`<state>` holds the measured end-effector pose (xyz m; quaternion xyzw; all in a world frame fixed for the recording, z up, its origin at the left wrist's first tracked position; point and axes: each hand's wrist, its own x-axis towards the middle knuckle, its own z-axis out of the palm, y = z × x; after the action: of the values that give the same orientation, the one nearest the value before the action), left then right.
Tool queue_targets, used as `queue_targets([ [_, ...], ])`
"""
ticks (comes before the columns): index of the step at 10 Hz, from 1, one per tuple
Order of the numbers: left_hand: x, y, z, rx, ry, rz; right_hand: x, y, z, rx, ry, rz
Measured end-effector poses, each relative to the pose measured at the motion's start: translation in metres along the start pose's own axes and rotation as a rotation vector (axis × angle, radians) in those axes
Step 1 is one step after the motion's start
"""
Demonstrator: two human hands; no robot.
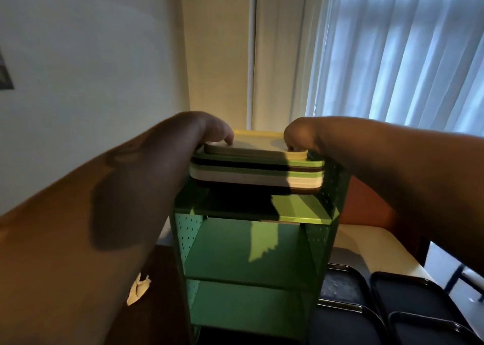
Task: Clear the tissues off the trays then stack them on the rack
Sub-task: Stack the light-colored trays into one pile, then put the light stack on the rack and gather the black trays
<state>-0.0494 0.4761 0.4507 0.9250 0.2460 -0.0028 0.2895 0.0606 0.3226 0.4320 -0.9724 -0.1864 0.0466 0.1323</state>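
A stack of several trays (256,173), in green, dark and pale layers, rests at the top of a green metal rack (251,250) straight ahead. My left hand (212,129) grips the stack's left end, fingers curled over the topmost pale tray. My right hand (301,137) grips the right end the same way. Both forearms reach forward from the lower corners. A crumpled white tissue (138,288) lies low on the left, beside the rack. The rack's two lower shelves hold nothing visible.
Several dark trays (408,300) lie on a surface at the lower right. A pale table edge (372,242) shows behind them. A white wall is on the left, sheer curtains (398,51) cover a window on the right.
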Motion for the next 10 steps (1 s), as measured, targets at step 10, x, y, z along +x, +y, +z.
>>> queue_targets([
  [10, -0.045, 0.216, 0.16, 0.112, 0.187, 0.813, -0.047, 0.248, 0.021, 0.71, 0.629, 0.06],
])
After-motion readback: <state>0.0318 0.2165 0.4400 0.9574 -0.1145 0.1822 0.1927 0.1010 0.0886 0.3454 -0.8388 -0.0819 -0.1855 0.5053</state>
